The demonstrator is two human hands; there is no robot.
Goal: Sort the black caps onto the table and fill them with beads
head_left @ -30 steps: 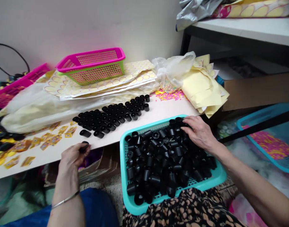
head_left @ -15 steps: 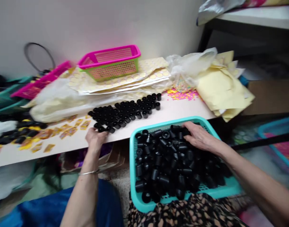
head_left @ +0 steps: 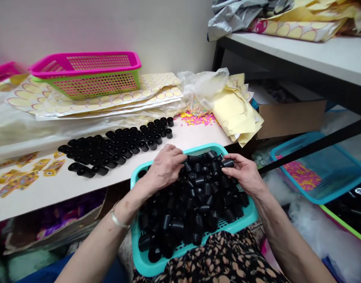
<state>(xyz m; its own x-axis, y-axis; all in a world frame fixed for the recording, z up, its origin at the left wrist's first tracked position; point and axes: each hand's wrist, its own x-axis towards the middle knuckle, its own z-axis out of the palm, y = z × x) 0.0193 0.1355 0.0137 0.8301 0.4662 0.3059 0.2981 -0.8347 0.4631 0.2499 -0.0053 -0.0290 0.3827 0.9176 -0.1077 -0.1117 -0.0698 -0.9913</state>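
Note:
A turquoise basket (head_left: 135,251) full of short black plastic cylinders (head_left: 198,196) rests on my lap. My right hand (head_left: 242,171) pinches one black cylinder (head_left: 227,162) between thumb and fingers above the basket's right side. Over its far left part is my left hand (head_left: 168,167), back upward, fingers curled closed among the cylinders; what they hold, if anything, is hidden. Beyond the basket, rows of black cylinders (head_left: 118,147) stand packed together on the white table (head_left: 133,169), some along the front tilted or lying.
A pink and green basket (head_left: 94,82) sits on sticker sheets (head_left: 163,94) by the wall. Small printed packets (head_left: 24,177) lie at left, pink and yellow bits (head_left: 198,119) farther back. A shelf (head_left: 286,51) juts in at right, above a blue basket (head_left: 342,165).
My left hand has moved from the cylinder rows on the table into the basket. My right hand has lifted a cylinder from the pile. The view has turned right.

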